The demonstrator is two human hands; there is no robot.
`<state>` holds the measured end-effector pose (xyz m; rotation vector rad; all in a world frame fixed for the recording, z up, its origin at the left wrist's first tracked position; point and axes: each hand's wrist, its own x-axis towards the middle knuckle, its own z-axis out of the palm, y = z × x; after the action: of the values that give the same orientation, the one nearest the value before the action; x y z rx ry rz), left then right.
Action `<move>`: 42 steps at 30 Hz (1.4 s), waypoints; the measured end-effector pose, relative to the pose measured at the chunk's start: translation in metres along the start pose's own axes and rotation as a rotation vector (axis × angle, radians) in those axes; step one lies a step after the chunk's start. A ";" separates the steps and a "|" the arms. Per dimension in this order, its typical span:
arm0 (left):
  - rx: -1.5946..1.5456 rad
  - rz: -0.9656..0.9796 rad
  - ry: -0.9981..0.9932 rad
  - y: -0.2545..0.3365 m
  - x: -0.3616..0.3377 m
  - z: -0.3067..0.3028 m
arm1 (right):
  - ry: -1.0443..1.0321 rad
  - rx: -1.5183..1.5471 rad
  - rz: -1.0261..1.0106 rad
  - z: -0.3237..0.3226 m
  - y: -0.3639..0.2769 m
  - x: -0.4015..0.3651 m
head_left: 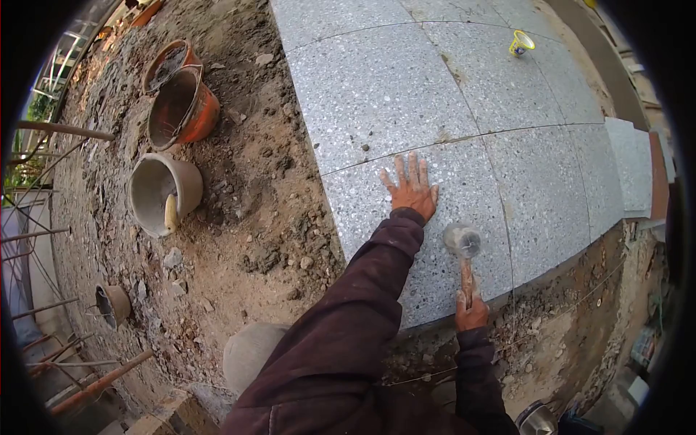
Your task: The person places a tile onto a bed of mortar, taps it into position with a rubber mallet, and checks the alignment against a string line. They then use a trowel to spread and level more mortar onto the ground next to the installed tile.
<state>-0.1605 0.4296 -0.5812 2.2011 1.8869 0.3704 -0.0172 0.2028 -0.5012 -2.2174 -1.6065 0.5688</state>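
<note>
My left hand [412,190] lies flat with spread fingers on a grey speckled floor tile [453,174], close to the joint with the tile beyond it. In my right hand [472,312] is the wooden handle of a mallet [462,241], gripped near its lower end. The mallet's pale, round head overlaps the same tile, to the right of my left forearm. Dark sleeves cover both arms.
Rough soil borders the tiles on the left, with orange buckets [196,119] and a grey bucket [190,185] holding a wooden-handled tool [171,212]. A small yellow-rimmed cup [520,43] stands on the far tiles. A string [573,308] runs past the near tile edge. Rusty bars [101,380] jut in at left.
</note>
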 end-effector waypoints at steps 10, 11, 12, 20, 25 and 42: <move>0.161 -0.019 -0.100 0.013 -0.002 -0.002 | 0.113 0.048 0.196 -0.051 0.017 0.008; 0.175 -0.022 -0.103 0.015 -0.001 -0.002 | 0.193 0.058 0.223 -0.062 0.027 0.009; 0.191 -0.033 -0.105 0.014 -0.001 -0.001 | 0.267 0.067 0.246 -0.073 0.039 0.009; 0.200 0.014 -0.142 0.019 -0.029 -0.007 | 0.657 0.004 0.785 -0.113 0.217 0.002; 0.247 0.128 -0.136 0.019 -0.103 -0.041 | 0.690 0.055 1.007 -0.108 0.303 0.037; 0.209 0.527 -0.043 0.139 0.060 -0.065 | 0.359 -0.219 1.215 -0.148 0.417 0.164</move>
<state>-0.0434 0.4674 -0.4712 2.8098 1.3501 0.2107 0.4436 0.2280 -0.5996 -3.0569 -0.0073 0.2112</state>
